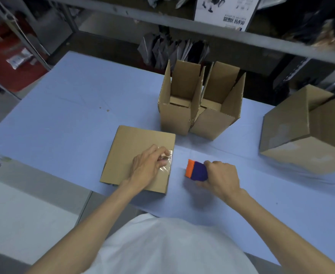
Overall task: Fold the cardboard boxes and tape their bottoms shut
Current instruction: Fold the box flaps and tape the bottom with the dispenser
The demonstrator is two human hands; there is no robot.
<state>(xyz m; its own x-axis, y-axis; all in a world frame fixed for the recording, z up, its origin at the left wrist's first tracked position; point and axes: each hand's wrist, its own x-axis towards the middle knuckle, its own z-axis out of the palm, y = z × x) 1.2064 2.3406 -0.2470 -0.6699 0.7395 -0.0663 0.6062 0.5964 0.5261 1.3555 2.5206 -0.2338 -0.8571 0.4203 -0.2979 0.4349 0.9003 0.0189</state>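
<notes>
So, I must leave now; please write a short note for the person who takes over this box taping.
Left hand: presses clear tape onto the upturned box near you.
Right hand: grips the purple-orange tape dispenser, just right of that box.
Done, it seems: two open-topped boxes stand behind. A larger box lies far right.
Left: finish this strip; whether it is cut, I cannot tell.

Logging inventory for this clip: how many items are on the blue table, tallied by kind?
Cardboard boxes: 4 (taped one under the left hand, two open-topped, one at right)
Tape dispensers: 1
Total: 5
</notes>
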